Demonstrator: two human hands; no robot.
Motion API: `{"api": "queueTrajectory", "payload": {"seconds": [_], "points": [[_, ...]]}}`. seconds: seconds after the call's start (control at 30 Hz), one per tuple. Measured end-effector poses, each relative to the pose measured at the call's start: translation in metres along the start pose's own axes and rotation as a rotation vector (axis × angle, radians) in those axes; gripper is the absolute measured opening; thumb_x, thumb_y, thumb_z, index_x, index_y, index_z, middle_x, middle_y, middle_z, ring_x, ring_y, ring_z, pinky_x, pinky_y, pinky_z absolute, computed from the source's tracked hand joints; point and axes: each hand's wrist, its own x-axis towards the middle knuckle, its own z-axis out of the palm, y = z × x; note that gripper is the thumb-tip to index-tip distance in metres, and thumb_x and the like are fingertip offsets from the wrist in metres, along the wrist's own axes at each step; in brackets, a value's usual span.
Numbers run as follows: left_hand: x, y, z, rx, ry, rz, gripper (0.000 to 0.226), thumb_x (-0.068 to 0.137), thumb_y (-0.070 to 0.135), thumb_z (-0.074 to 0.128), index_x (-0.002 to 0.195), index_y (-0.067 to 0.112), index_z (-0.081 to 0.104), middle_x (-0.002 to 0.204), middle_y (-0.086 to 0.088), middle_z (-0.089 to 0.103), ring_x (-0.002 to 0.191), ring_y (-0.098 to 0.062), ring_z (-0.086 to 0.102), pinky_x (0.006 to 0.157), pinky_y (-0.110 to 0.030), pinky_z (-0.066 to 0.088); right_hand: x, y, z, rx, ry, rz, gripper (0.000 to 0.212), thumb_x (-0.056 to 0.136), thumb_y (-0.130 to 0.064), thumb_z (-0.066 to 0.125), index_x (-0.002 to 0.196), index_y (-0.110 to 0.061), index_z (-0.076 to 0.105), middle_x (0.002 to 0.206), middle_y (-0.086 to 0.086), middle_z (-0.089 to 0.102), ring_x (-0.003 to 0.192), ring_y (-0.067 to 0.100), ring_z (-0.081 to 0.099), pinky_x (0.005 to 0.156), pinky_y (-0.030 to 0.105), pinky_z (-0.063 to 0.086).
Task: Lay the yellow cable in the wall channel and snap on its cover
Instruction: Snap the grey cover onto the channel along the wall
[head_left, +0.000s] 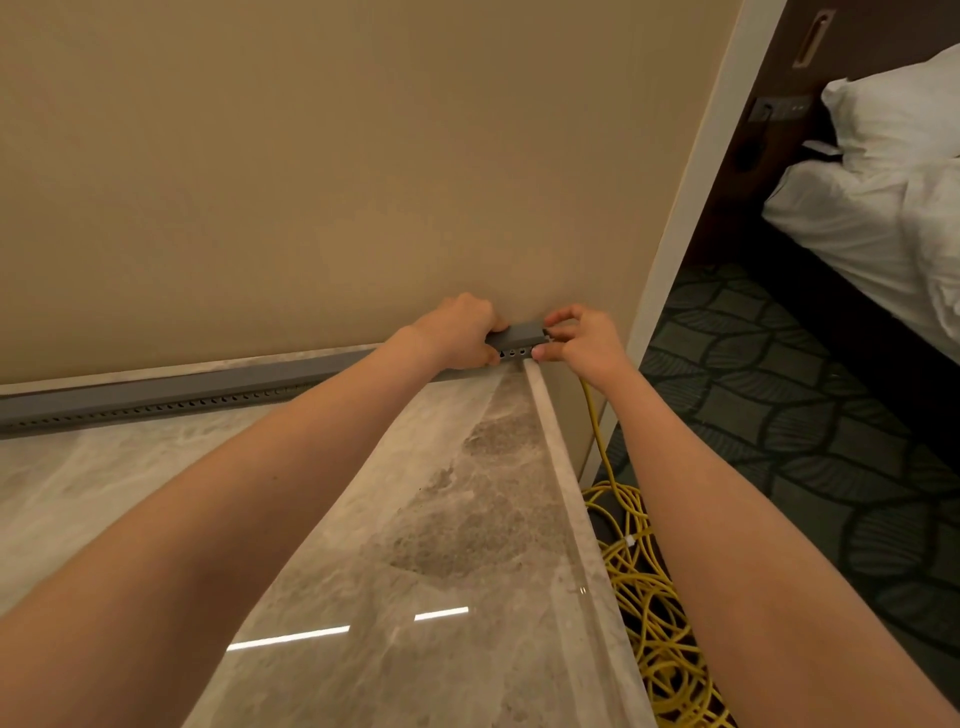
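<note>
The grey channel (156, 397) runs leftward from both hands; left hand (462, 332) clamps its end cover (519, 338), right hand (576, 338) pinches there, yellow cable (597, 431) dropping beneath it

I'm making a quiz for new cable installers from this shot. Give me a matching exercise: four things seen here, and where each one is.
Things:
1. left hand
2. yellow cable
3. grey channel
4. bed

Places:
A. coiled on the floor beside the stone counter
B. past the wall corner, at upper right
C. gripping the channel's right end
D. along the foot of the wall, on the counter

Pairs: 1-C, 2-A, 3-D, 4-B
</note>
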Motion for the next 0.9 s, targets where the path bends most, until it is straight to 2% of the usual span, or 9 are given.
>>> {"api": "queueTrajectory", "payload": {"seconds": [0.07,0.2,0.33,0.47,0.6,0.67,0.73,0.8,0.9], "points": [[0.002,0.005,0.004,0.053,0.002,0.021,0.03,0.091,0.018,0.052,0.119,0.01,0.059,0.113,-0.017,0.064,0.103,-0.035,0.06,0.075,-0.033,0.043,0.0,0.001,0.0,-0.012,-0.002,0.006,0.03,0.069,0.007,0.076,0.079,-0.015,0.058,0.115,0.028,0.064,0.112,0.036,0.061,0.101,0.045,0.048],[0.003,0.011,0.0,0.128,0.006,0.075,0.032,0.094,0.022,0.044,0.12,0.006,0.054,0.12,-0.018,0.057,0.107,-0.036,0.058,0.084,-0.038,0.046,-0.001,0.004,-0.001,0.022,-0.029,0.008,0.04,0.078,0.011,0.067,0.116,0.009,0.055,0.122,0.032,0.059,0.117,0.038,0.057,0.096,0.035,0.047],[0.002,0.014,-0.001,0.208,0.005,0.1,0.039,0.099,0.025,0.038,0.125,0.0,0.052,0.122,-0.02,0.053,0.107,-0.038,0.059,0.085,-0.041,0.046,-0.003,0.008,0.003,0.049,0.011,-0.011,0.034,0.086,0.01,0.058,0.12,0.008,0.054,0.124,0.027,0.06,0.119,0.032,0.057,0.086,0.026,0.044],[0.003,0.018,0.0,0.22,-0.005,0.098,0.039,0.101,0.023,0.036,0.127,-0.001,0.049,0.125,-0.021,0.051,0.108,-0.038,0.059,0.087,-0.041,0.046,-0.004,0.012,0.007,0.083,0.05,-0.036,0.021,0.085,0.01,0.056,0.102,-0.003,0.056,0.118,0.028,0.064,0.098,0.025,0.06,0.081,0.027,0.047],[0.0,0.025,0.002,0.227,0.028,0.08,0.038,0.1,0.022,0.038,0.127,-0.002,0.05,0.125,-0.021,0.051,0.108,-0.039,0.059,0.085,-0.043,0.046,0.0,0.013,0.005,0.092,0.088,-0.026,0.027,0.079,0.012,0.062,0.072,-0.012,0.054,0.109,0.03,0.066,0.1,0.033,0.065,0.089,0.037,0.05],[0.001,0.027,0.003,0.201,0.037,0.065,0.038,0.099,0.022,0.039,0.125,-0.002,0.051,0.124,-0.021,0.051,0.107,-0.039,0.06,0.084,-0.042,0.047,0.001,0.012,0.003,0.105,0.081,-0.021,0.031,0.078,0.012,0.064,0.069,-0.016,0.055,0.11,0.03,0.067,0.1,0.033,0.065,0.086,0.036,0.053],[0.003,0.027,0.0,0.16,0.014,0.063,0.037,0.1,0.023,0.04,0.124,-0.002,0.053,0.124,-0.021,0.05,0.107,-0.038,0.059,0.085,-0.041,0.046,0.001,0.011,0.002,0.119,0.046,-0.015,0.024,0.078,0.013,0.064,0.086,-0.008,0.059,0.113,0.032,0.065,0.102,0.035,0.065,0.083,0.034,0.053],[0.005,0.026,-0.004,0.129,-0.023,0.066,0.037,0.1,0.024,0.042,0.123,-0.002,0.054,0.125,-0.022,0.049,0.108,-0.037,0.058,0.087,-0.04,0.044,0.001,0.011,-0.001,0.12,-0.003,-0.026,0.037,0.079,0.015,0.062,0.112,0.0,0.056,0.115,0.034,0.063,0.104,0.036,0.063,0.072,0.022,0.052],[0.009,0.028,-0.007,0.113,-0.061,0.052,0.037,0.099,0.024,0.044,0.122,-0.004,0.055,0.125,-0.022,0.05,0.11,-0.037,0.057,0.089,-0.039,0.043,0.002,0.01,-0.004,0.079,-0.05,-0.048,0.045,0.081,0.017,0.059,0.124,0.008,0.05,0.12,0.034,0.061,0.108,0.034,0.062,0.066,0.015,0.052]]}}
